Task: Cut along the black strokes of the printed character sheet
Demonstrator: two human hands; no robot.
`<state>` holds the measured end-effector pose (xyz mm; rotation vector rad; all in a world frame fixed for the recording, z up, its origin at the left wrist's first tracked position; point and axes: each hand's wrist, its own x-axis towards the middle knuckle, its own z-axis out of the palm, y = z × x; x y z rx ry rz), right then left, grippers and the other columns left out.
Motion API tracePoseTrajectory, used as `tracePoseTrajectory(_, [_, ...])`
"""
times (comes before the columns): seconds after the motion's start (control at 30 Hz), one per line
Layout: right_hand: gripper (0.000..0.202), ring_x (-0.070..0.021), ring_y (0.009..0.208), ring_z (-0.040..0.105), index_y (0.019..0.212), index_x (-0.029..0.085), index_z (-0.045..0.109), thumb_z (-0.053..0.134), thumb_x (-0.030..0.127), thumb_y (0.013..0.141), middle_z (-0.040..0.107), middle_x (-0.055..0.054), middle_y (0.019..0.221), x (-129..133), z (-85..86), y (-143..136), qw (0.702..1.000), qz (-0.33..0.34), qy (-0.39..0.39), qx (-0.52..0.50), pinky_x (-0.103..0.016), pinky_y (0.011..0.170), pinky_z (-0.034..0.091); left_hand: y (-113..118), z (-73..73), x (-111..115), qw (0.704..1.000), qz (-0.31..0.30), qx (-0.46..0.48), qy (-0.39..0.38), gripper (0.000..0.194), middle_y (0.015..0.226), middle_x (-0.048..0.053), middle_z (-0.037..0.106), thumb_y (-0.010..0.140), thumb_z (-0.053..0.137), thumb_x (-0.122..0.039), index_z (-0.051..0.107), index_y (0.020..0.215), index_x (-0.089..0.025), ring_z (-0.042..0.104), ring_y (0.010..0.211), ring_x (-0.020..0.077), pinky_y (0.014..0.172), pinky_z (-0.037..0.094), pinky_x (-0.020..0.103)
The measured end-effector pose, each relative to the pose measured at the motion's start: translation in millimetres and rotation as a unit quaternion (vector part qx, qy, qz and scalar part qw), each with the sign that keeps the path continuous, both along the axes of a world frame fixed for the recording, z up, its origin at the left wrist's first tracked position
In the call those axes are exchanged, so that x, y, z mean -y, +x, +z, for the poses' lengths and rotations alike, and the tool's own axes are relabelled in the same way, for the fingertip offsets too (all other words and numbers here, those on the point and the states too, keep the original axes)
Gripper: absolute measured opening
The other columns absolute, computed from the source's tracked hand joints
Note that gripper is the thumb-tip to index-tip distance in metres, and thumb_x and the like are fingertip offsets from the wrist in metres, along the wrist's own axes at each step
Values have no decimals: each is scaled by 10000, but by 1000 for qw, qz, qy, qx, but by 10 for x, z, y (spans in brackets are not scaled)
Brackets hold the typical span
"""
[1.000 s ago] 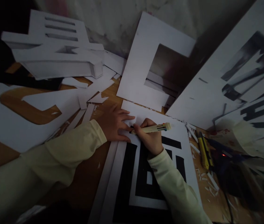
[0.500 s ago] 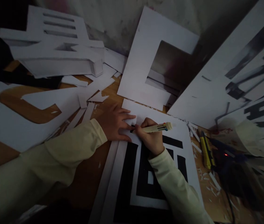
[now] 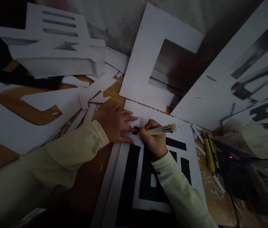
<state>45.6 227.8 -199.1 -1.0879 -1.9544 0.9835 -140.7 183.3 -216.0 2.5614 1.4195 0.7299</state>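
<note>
Two hands at work here, and one pen (image 3: 158,130) between them! The right hand (image 3: 153,139) has it pinched in its fingers, low over the board (image 3: 183,131). Its long axis runs nearly straight across the view: tip to the left, partly hidden by the fingers, capped end to the right and a touch higher. That tip sits at one small dark mark (image 3: 135,130), just beside the left hand (image 3: 115,126), which lies flat and loose, fingers spread, gripping nothing. Below, bold black shapes (image 3: 129,174) fill the board, too covered by the right sleeve (image 3: 180,183) to read. Over on the right of the surface (image 3: 215,209), one yellow cutter (image 3: 209,153). And up left, one white box (image 3: 35,52) showing three slots!
</note>
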Motion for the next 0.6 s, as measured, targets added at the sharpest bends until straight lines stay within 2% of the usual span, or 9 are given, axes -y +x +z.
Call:
tracePoseTrajectory(0.17, [272,-89,476,345,541,227,348,577,214,686,368,75,501,-3,-30,19,1000,-2,-11,-6,-246,472,297,1,-11,-3,1000,3,-2,0,375,1308,26,586,722,673,-595,712,984,-328,480,1228,302,1074,196,565])
tracePoseTrajectory(0.3, [279,-88,475,333,540,229,333,573,205,680,354,77,501,-4,-43,27,1000,-4,-12,-18,-247,474,299,-2,-19,-5,1000,1,2,1,367,1310,25,585,723,675,-590,717,972,-322,482,1225,299,1072,216,545])
tracePoseTrajectory(0.6, [259,-82,455,335,531,227,348,563,185,670,367,78,485,-9,8,40,1000,-10,4,-5,-241,452,288,-6,-16,-4,1000,0,7,-3,371,1309,29,586,725,673,-590,716,975,-318,482,1227,306,1069,205,567])
